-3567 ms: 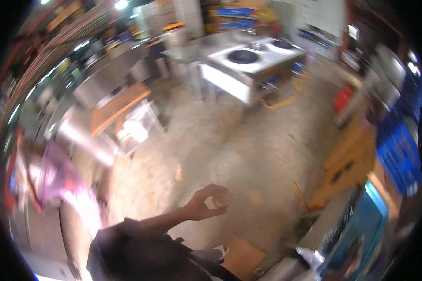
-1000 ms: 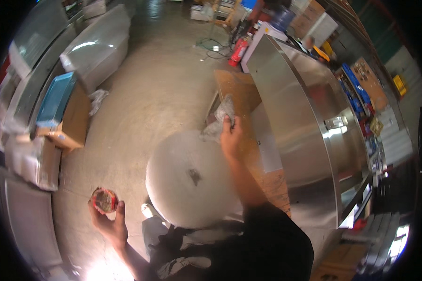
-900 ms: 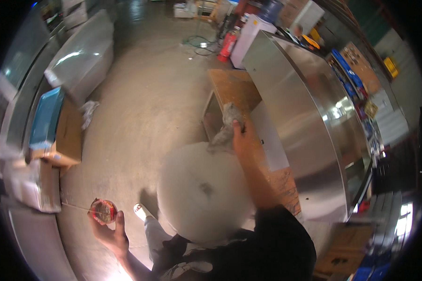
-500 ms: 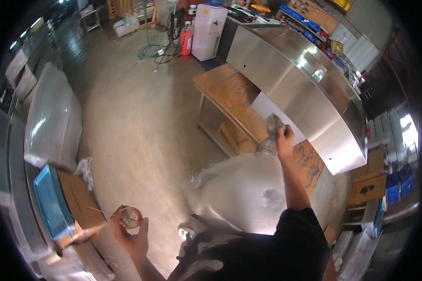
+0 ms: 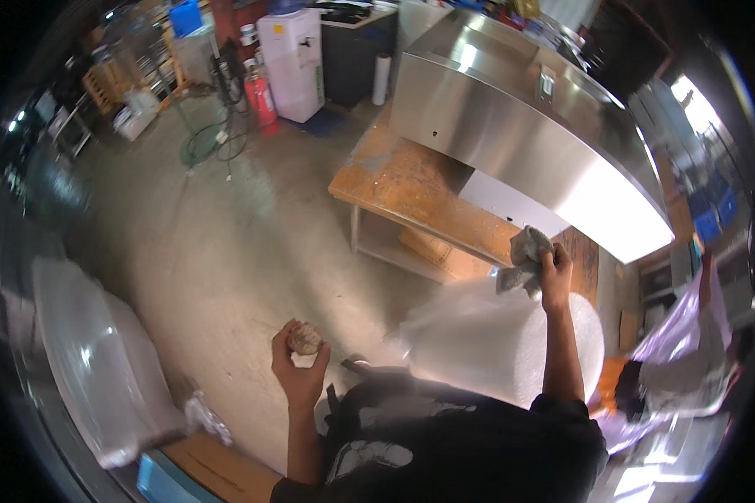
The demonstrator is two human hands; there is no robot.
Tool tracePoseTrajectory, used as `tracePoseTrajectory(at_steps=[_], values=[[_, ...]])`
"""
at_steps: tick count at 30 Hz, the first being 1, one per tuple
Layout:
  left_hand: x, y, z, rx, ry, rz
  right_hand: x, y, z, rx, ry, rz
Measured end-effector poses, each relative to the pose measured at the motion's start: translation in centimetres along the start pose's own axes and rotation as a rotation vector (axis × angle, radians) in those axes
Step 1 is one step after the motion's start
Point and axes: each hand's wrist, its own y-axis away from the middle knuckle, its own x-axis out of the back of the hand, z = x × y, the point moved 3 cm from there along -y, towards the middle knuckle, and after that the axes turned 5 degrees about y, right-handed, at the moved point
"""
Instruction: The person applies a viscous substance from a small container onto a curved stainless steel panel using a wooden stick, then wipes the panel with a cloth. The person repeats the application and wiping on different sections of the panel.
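Head view: concrete floor (image 5: pixel 218 277), scuffed wooden bench (image 5: pixel 411 180); left hand (image 5: pixel 299 375) pinches a round roll (image 5: pixel 306 339), right hand (image 5: pixel 556 277) a crumpled grey wad (image 5: pixel 528 246).

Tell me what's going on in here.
A person is holding something in each hand. The left hand grips a small round roll, perhaps of tape, out over the floor. The right hand holds a crumpled grey rag, or something like one. A big roll of whitish wrap is in front of the person, near a wooden bench with a large steel unit on top.
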Motion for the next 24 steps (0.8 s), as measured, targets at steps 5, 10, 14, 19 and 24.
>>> tracePoseTrajectory(at_steps=[5, 10, 14, 19, 24], values=[[-1.3, -12.2, -3.6, -0.026, 0.048, -0.26, -4.1, 3.9, -2.3, -0.125, -0.007, 0.129], [-4.8, -23.9, -8.5, -0.097, -0.015, -0.602, -7.0, 14.3, -4.4, -0.347, -0.044, 0.377], [-9.4, -31.5, -11.2, -0.08, -0.062, -0.779, -10.4, 23.4, -6.4, -0.56, 0.035, 0.61], [-19.2, -39.3, -15.2, -0.032, 0.092, -0.895, -16.3, 28.5, -7.6, -0.671, -0.016, 0.876], [-29.5, -46.1, -18.7, -0.179, -0.098, -0.858, -22.1, 24.4, -6.5, -0.685, -0.114, 1.03]])
